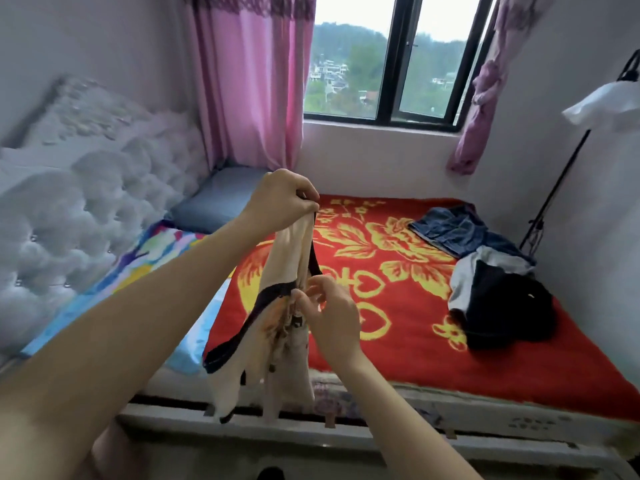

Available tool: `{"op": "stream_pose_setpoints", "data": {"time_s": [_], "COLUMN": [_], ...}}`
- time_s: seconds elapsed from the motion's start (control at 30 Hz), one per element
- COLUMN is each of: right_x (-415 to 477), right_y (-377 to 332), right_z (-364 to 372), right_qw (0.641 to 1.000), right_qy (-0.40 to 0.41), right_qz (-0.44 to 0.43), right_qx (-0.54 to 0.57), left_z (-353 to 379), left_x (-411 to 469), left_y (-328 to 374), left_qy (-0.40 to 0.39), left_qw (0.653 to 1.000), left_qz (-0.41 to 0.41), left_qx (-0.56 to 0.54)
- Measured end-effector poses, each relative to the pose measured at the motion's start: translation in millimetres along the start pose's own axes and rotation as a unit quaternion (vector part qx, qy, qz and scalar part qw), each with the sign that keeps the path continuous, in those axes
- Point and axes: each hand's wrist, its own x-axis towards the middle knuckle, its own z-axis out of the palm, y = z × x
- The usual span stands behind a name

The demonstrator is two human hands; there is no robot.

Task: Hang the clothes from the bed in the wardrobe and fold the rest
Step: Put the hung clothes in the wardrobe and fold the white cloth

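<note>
One top point(284, 259): our left hand point(282, 199) pinches its upper edge, right hand point(330, 315) pinches mid-cloth; either thin pinch may slip, dropping it.

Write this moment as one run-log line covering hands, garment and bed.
left hand: pinches top of cream garment | right hand: pinches its middle | red blanket: clothes pile lies on it

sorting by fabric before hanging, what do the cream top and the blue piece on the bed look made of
Cream top: likely thin, soft jersey, matte; it hangs in limp folds, dark trim at the edges. Blue piece: probably denim; mottled, faded blue with stiffer creases. Neither is certain from looks alone.
</note>
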Motion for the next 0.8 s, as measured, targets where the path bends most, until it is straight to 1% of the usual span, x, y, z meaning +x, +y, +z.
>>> {"op": "stream_pose_setpoints", "data": {"time_s": [0.07, 0.13, 0.17, 0.2, 0.23, 0.27, 0.3, 0.33, 0.4, 0.47, 0.53, 0.57, 0.63, 0.67, 0.73, 0.8], "right_x": [32, 68, 88, 113, 140, 158, 176, 189, 212, 233, 257, 270, 291, 301, 320, 335], "right_y": [13, 26, 35, 42, 52, 58, 67, 74, 87, 96, 105, 109, 113, 116, 120, 122], "right_z": [22, 31, 33, 34, 37, 37, 40, 43, 49, 48, 45, 43, 36, 33, 27, 24], "right_qw": [1.0, 0.997, 0.996, 0.997, 0.998, 0.998, 0.996, 0.994, 0.987, 0.98, 0.973, 0.973, 0.97, 0.956, 0.91, 0.866], "right_qy": [0.003, 0.065, 0.086, 0.079, 0.045, -0.009, -0.053, -0.064, -0.05, -0.072, -0.105, -0.105, -0.065, -0.04, -0.004, 0.029], "right_qz": [-0.01, -0.022, -0.017, 0.006, 0.037, 0.063, 0.077, 0.071, 0.067, 0.087, 0.121, 0.146, 0.233, 0.287, 0.378, 0.428], "right_qx": [-0.016, -0.036, -0.028, -0.016, 0.003, 0.01, -0.011, -0.059, -0.134, -0.165, -0.168, -0.143, -0.028, 0.045, 0.167, 0.257], "left_z": [16, 30, 36, 42, 49, 54, 61, 67, 85, 104, 125, 136, 155, 166, 187, 210], "left_x": [34, 61, 76, 96, 116, 130, 144, 158, 181, 193, 198, 198, 182, 171, 142, 110], "left_y": [-24, -43, -52, -64, -76, -85, -93, -99, -111, -121, -134, -143, -160, -167, -176, -176], "left_qy": [0.004, -0.014, -0.027, -0.034, -0.038, -0.042, -0.049, -0.056, -0.072, -0.079, -0.082, -0.086, -0.089, -0.089, -0.101, -0.128], "left_qw": [1.0, 1.0, 0.999, 0.999, 0.999, 0.998, 0.997, 0.995, 0.994, 0.992, 0.991, 0.991, 0.99, 0.987, 0.981, 0.975], "left_qz": [-0.007, -0.001, 0.002, 0.003, -0.003, -0.008, -0.012, -0.013, -0.018, -0.037, -0.065, -0.079, -0.106, -0.129, -0.162, -0.18], "left_qx": [-0.004, -0.015, -0.02, -0.026, -0.039, -0.052, -0.066, -0.077, -0.083, -0.086, -0.085, -0.072, -0.037, -0.03, -0.026, -0.028]}}
